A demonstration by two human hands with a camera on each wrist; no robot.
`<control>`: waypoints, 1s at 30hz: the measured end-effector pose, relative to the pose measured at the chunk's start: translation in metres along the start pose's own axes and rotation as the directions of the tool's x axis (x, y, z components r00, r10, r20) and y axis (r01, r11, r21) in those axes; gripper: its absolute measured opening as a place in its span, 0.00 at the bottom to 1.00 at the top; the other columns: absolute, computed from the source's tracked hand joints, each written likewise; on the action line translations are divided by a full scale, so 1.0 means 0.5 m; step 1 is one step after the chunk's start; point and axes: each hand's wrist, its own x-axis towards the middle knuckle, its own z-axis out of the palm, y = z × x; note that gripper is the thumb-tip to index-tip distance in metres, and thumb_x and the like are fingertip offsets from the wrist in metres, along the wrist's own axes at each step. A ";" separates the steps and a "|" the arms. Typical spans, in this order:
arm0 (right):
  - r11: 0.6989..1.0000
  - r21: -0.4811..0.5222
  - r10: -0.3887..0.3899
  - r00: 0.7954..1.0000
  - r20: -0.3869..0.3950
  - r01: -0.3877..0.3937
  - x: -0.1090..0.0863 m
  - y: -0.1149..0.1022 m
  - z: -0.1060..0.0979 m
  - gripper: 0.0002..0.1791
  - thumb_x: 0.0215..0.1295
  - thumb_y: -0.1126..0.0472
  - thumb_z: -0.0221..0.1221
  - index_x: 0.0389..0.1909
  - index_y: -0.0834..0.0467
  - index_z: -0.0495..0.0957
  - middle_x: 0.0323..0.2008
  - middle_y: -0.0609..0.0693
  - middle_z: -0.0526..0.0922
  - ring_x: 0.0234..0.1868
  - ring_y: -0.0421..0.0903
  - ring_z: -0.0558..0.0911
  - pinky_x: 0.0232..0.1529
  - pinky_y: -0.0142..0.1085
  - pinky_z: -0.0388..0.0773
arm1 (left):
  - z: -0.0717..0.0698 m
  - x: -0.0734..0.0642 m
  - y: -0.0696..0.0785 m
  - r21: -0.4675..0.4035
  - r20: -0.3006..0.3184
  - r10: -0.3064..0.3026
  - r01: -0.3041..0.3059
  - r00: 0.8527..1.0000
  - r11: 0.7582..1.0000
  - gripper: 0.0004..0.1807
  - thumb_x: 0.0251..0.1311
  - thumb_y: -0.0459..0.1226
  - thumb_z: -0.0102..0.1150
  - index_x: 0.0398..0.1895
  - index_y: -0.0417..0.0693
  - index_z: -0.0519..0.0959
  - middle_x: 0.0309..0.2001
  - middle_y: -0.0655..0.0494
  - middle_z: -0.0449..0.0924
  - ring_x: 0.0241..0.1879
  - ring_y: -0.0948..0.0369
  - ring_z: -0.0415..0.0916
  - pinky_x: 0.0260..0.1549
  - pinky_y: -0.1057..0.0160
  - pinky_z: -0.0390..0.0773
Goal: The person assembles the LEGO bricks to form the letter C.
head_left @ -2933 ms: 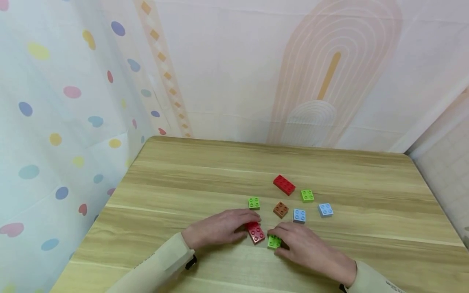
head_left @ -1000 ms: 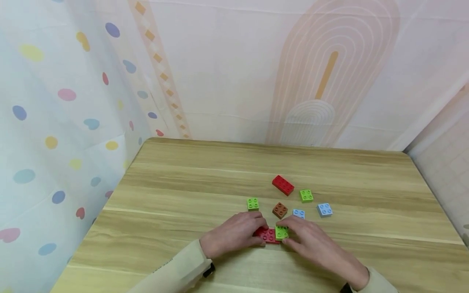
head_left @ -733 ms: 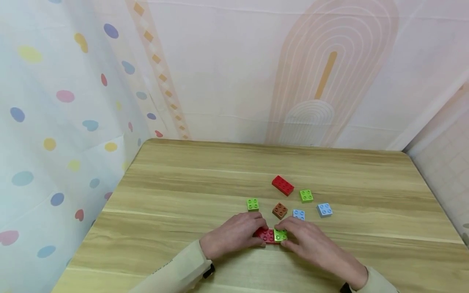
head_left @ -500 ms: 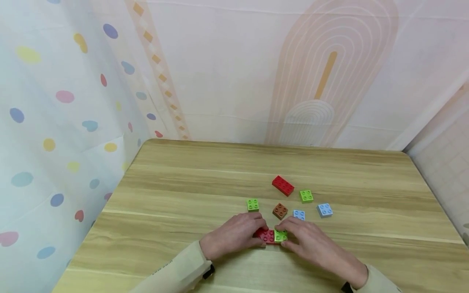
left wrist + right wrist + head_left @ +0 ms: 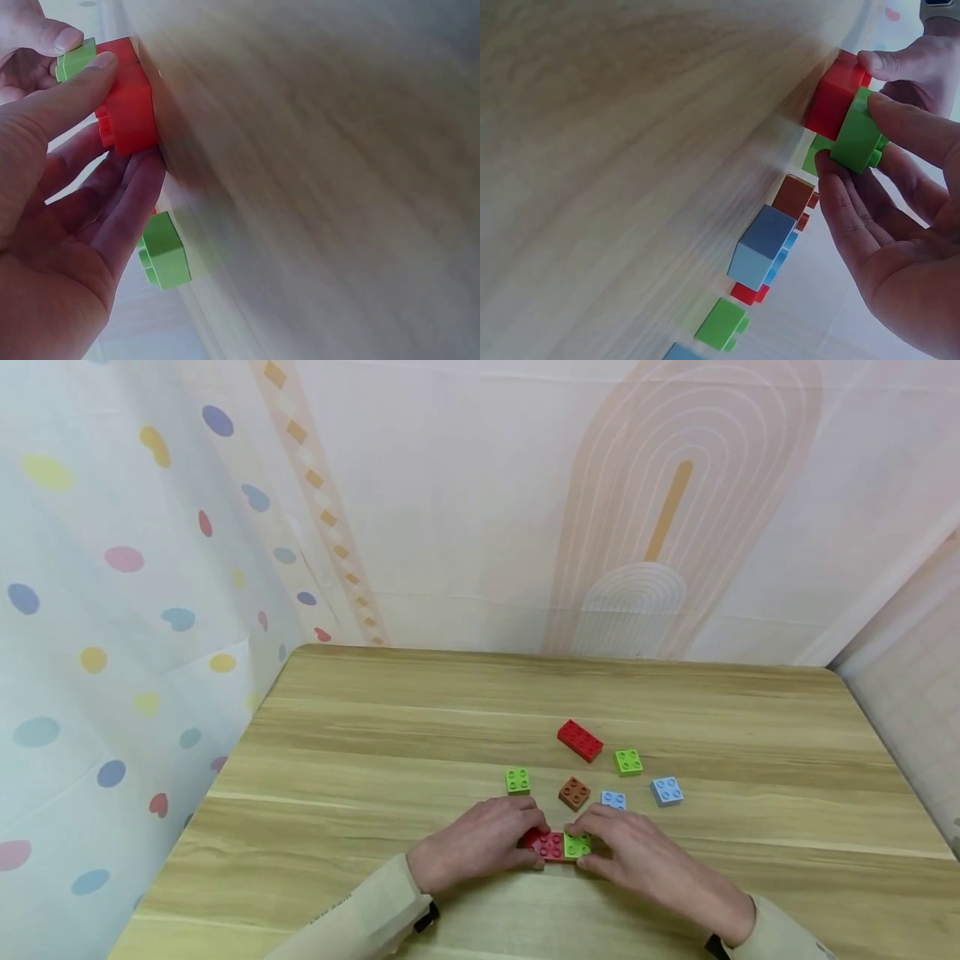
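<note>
Left hand (image 5: 483, 843) pinches red brick (image 5: 550, 846), right hand (image 5: 641, 852) green brick (image 5: 577, 847) atop it: light, stiff by the look, best held by the sides.

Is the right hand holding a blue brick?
No, the right hand pinches a green brick, which sits on one end of a red brick.

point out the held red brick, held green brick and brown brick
Held red brick (image 5: 133, 116), left wrist view: on a smooth side
Held green brick (image 5: 856, 133), right wrist view: on a smooth side
Brown brick (image 5: 574, 792), head view: on its studded top
</note>
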 end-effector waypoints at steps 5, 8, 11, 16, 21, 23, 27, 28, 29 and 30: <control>1.000 0.014 0.012 1.000 0.009 -0.012 0.004 -0.003 -0.002 0.18 0.61 0.59 0.73 0.52 0.56 0.85 0.47 0.46 0.87 0.48 0.44 0.84 0.47 0.43 0.83 | 0.000 -0.005 -0.002 -0.013 -0.013 0.021 -0.021 1.000 1.000 0.18 0.61 0.46 0.74 0.51 0.50 0.85 0.42 0.65 0.80 0.35 0.75 0.70 0.34 0.77 0.72; 0.999 0.028 0.020 1.000 0.015 -0.020 0.004 -0.003 -0.002 0.18 0.62 0.59 0.73 0.52 0.55 0.84 0.48 0.46 0.87 0.48 0.44 0.84 0.47 0.43 0.83 | 0.000 -0.011 -0.003 -0.025 -0.017 0.039 -0.039 0.999 0.999 0.18 0.63 0.46 0.73 0.53 0.50 0.85 0.44 0.64 0.81 0.39 0.74 0.72 0.38 0.77 0.74; 0.999 0.036 0.031 0.999 0.021 -0.032 0.003 -0.002 -0.003 0.18 0.62 0.59 0.73 0.52 0.54 0.84 0.50 0.47 0.86 0.50 0.46 0.84 0.49 0.45 0.83 | -0.002 -0.021 -0.003 -0.031 -0.006 0.045 -0.045 0.999 0.998 0.20 0.65 0.46 0.71 0.57 0.51 0.83 0.49 0.63 0.82 0.46 0.73 0.75 0.47 0.74 0.76; 0.999 0.015 0.041 0.999 0.015 -0.042 -0.003 0.000 -0.003 0.18 0.61 0.59 0.73 0.52 0.54 0.83 0.50 0.47 0.86 0.51 0.47 0.84 0.51 0.47 0.83 | -0.006 -0.035 -0.003 -0.058 0.024 0.033 -0.032 0.999 0.998 0.23 0.68 0.45 0.68 0.63 0.51 0.80 0.55 0.63 0.82 0.55 0.69 0.76 0.58 0.67 0.76; 0.999 -0.004 0.050 0.999 0.006 -0.050 -0.010 0.003 -0.003 0.21 0.61 0.61 0.73 0.55 0.57 0.82 0.52 0.50 0.85 0.52 0.48 0.84 0.53 0.47 0.83 | -0.008 -0.045 -0.008 -0.127 0.033 0.013 -0.009 0.999 0.992 0.22 0.71 0.44 0.65 0.65 0.52 0.79 0.58 0.64 0.81 0.59 0.68 0.76 0.62 0.64 0.75; 0.999 -0.010 0.053 0.999 0.009 -0.052 -0.012 0.003 -0.003 0.22 0.61 0.62 0.73 0.56 0.58 0.81 0.52 0.50 0.85 0.53 0.48 0.83 0.53 0.48 0.83 | -0.009 -0.048 -0.012 -0.170 0.025 0.001 0.003 1.000 0.985 0.21 0.72 0.43 0.64 0.65 0.51 0.79 0.59 0.63 0.81 0.59 0.68 0.76 0.61 0.63 0.76; 0.998 -0.032 0.051 0.999 0.008 -0.051 -0.016 0.006 -0.004 0.22 0.61 0.62 0.72 0.57 0.58 0.81 0.52 0.50 0.84 0.52 0.47 0.83 0.53 0.48 0.83 | -0.017 -0.050 -0.021 -0.191 -0.018 -0.020 0.017 1.000 0.982 0.19 0.72 0.41 0.63 0.63 0.50 0.80 0.59 0.61 0.82 0.58 0.66 0.78 0.60 0.62 0.77; 0.998 -0.038 0.050 0.999 0.006 -0.050 -0.017 0.006 -0.004 0.22 0.61 0.62 0.72 0.56 0.58 0.81 0.51 0.49 0.84 0.52 0.47 0.83 0.52 0.48 0.83 | -0.020 -0.050 -0.023 -0.179 -0.036 -0.021 0.014 0.999 0.984 0.18 0.72 0.41 0.63 0.63 0.49 0.81 0.58 0.60 0.83 0.58 0.65 0.78 0.60 0.61 0.77; 0.998 -0.042 0.051 0.999 0.005 -0.051 -0.019 0.007 -0.004 0.22 0.61 0.62 0.72 0.56 0.58 0.81 0.51 0.49 0.84 0.51 0.47 0.82 0.52 0.48 0.83 | -0.022 -0.049 -0.026 -0.161 -0.054 -0.018 0.009 0.998 0.987 0.18 0.72 0.41 0.62 0.62 0.49 0.81 0.58 0.59 0.83 0.58 0.64 0.79 0.61 0.60 0.77; 0.998 -0.047 0.052 0.999 0.003 -0.052 -0.020 0.007 -0.005 0.22 0.61 0.62 0.72 0.56 0.58 0.81 0.51 0.49 0.84 0.51 0.46 0.82 0.52 0.48 0.83 | -0.026 -0.048 -0.029 -0.147 -0.075 -0.017 0.005 0.997 0.989 0.17 0.73 0.41 0.62 0.61 0.48 0.82 0.58 0.58 0.83 0.58 0.63 0.79 0.61 0.60 0.77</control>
